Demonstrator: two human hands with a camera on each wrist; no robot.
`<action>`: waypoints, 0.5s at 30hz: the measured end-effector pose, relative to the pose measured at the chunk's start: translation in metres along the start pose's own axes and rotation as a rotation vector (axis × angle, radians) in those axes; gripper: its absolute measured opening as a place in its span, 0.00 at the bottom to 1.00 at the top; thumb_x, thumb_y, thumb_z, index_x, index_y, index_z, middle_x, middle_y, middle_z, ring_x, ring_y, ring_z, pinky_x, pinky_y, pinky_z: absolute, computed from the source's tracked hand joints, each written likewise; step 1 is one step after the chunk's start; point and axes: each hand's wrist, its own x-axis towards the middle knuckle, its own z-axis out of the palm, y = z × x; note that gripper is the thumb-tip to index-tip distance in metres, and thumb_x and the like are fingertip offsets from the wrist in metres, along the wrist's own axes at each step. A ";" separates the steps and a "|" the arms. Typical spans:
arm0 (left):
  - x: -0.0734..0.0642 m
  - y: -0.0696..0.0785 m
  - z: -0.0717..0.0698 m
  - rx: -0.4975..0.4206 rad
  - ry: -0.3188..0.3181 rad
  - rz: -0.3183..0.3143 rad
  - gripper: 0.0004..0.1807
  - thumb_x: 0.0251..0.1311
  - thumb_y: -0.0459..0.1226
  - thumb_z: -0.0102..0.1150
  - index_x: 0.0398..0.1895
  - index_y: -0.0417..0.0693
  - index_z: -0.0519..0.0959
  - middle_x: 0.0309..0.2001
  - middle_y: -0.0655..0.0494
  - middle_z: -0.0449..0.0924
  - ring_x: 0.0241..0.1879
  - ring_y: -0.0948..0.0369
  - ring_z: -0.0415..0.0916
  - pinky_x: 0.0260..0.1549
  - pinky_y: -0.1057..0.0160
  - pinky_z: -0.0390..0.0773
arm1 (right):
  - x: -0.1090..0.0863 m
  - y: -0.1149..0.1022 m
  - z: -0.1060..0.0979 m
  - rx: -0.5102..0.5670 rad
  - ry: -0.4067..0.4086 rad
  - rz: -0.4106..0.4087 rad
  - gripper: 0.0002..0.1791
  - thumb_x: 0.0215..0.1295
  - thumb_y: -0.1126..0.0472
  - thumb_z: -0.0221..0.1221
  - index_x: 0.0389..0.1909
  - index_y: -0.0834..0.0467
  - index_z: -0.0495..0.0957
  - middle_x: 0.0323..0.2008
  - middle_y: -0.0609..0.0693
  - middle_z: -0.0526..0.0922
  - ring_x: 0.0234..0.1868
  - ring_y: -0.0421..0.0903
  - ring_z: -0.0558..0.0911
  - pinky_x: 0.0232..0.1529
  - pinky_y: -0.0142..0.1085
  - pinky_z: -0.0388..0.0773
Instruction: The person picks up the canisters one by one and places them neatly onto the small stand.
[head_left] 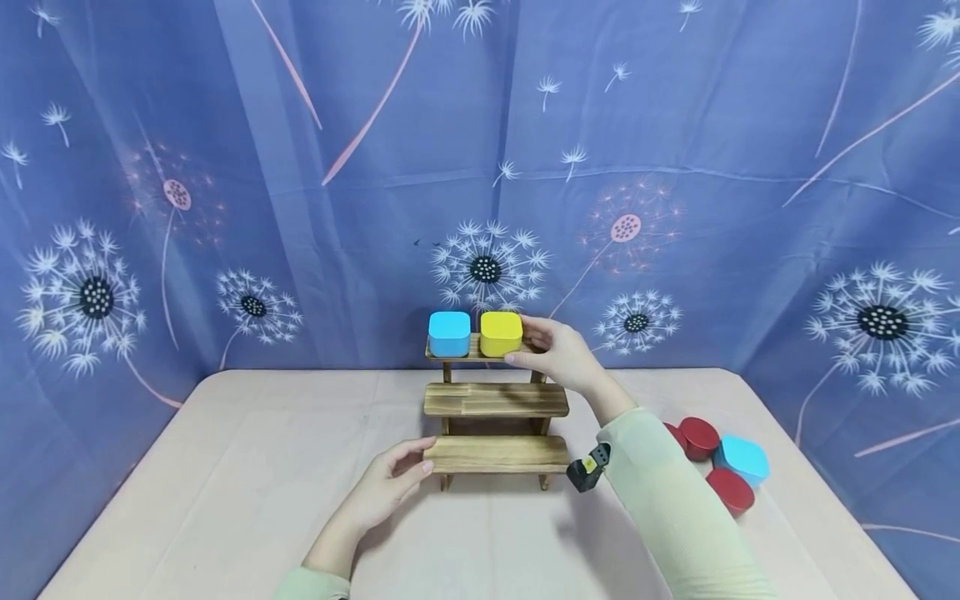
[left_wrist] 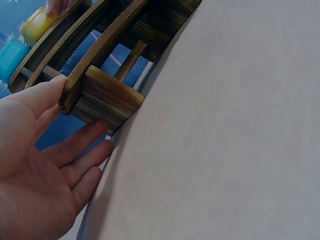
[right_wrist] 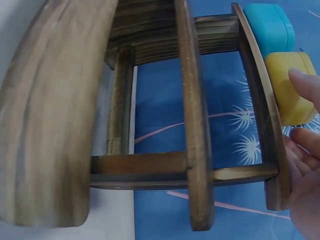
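Observation:
A small three-tier wooden stand (head_left: 495, 400) stands on the table. A blue rounded box (head_left: 449, 335) sits at the left of its top shelf. Just right of it is a yellow rounded box (head_left: 501, 335), also upright on that shelf. My right hand (head_left: 558, 350) is at the yellow box's right end, thumb at the front and fingers toward the back. In the right wrist view its thumb (right_wrist: 304, 85) overlaps the yellow face. My left hand (head_left: 378, 487) holds the left end of the bottom shelf (left_wrist: 92, 55) between thumb and index finger, the other fingers spread below.
At the right of the table (head_left: 262, 467), several red round pieces (head_left: 699, 438) lie grouped around another blue rounded box (head_left: 742, 461). A blue dandelion-print curtain (head_left: 360, 250) hangs close behind the stand and along both sides.

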 end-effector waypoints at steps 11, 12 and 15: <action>0.000 -0.001 0.002 0.009 0.004 -0.031 0.27 0.63 0.42 0.57 0.64 0.43 0.68 0.63 0.38 0.68 0.33 0.64 0.72 0.41 0.61 0.80 | -0.009 0.002 0.001 0.024 0.038 -0.042 0.40 0.57 0.55 0.67 0.68 0.61 0.61 0.61 0.59 0.73 0.62 0.54 0.73 0.64 0.44 0.70; 0.000 0.000 0.002 0.009 0.006 -0.032 0.27 0.63 0.42 0.57 0.64 0.43 0.68 0.63 0.38 0.67 0.36 0.64 0.73 0.40 0.62 0.80 | -0.010 0.002 0.000 0.036 0.043 -0.044 0.40 0.57 0.55 0.67 0.68 0.62 0.61 0.61 0.59 0.73 0.62 0.54 0.73 0.64 0.44 0.70; 0.000 0.001 0.001 0.010 0.015 -0.031 0.27 0.63 0.42 0.57 0.64 0.44 0.68 0.64 0.38 0.66 0.39 0.61 0.74 0.39 0.61 0.80 | -0.014 0.002 0.000 0.066 0.064 -0.057 0.40 0.57 0.57 0.66 0.68 0.63 0.61 0.62 0.60 0.72 0.63 0.55 0.72 0.65 0.44 0.68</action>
